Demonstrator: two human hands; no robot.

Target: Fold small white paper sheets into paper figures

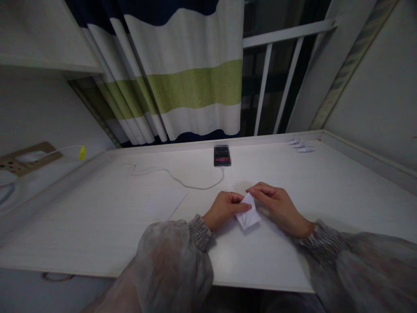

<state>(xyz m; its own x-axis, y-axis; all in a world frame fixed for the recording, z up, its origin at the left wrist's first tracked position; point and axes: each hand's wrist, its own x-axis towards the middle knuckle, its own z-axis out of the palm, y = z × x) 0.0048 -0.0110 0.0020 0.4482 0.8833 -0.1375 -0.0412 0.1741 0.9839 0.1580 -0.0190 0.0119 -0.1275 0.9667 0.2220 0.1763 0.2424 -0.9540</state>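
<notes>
A small piece of folded white paper [248,219], roughly kite-shaped with crease lines, is held a little above the white desk. My left hand [226,208], with a ring on one finger, grips its left side, the thumb lying across the front. At the paper's top corner, the fingertips of my right hand [275,203] are pinched together on the edge. The fingers behind the paper are partly hidden.
Flat white sheets [164,205] lie left of my hands. A dark phone-like device [222,155] with a white cable [182,184] sits farther back. Several small folded paper pieces [301,145] rest in the far right corner. A socket strip [29,158] is at left.
</notes>
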